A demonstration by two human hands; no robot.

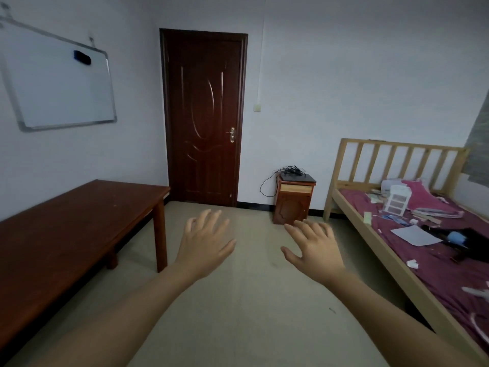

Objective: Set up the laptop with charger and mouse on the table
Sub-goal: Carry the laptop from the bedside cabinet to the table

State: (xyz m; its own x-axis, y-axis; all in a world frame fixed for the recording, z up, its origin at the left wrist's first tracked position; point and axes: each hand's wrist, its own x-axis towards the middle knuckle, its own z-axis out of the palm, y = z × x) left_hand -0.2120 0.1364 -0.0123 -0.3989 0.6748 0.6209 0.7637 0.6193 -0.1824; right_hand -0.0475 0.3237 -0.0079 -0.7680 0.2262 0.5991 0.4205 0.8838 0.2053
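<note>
A closed dark laptop [297,178] lies on a small wooden nightstand [292,205] against the far wall. A tangle of black cables [290,170] sits on top of it, and one cable loops down the wall to the left. A long reddish-brown table [66,221] stands along the left wall. My left hand [205,243] and my right hand [313,247] are stretched out in front of me over the floor, fingers spread, holding nothing. I cannot make out a mouse.
A closed dark wooden door [203,115] is straight ahead. A wooden bed [412,234] with a purple sheet, papers and small items fills the right side. A whiteboard [58,83] hangs on the left wall. Beige floor runs between table and bed.
</note>
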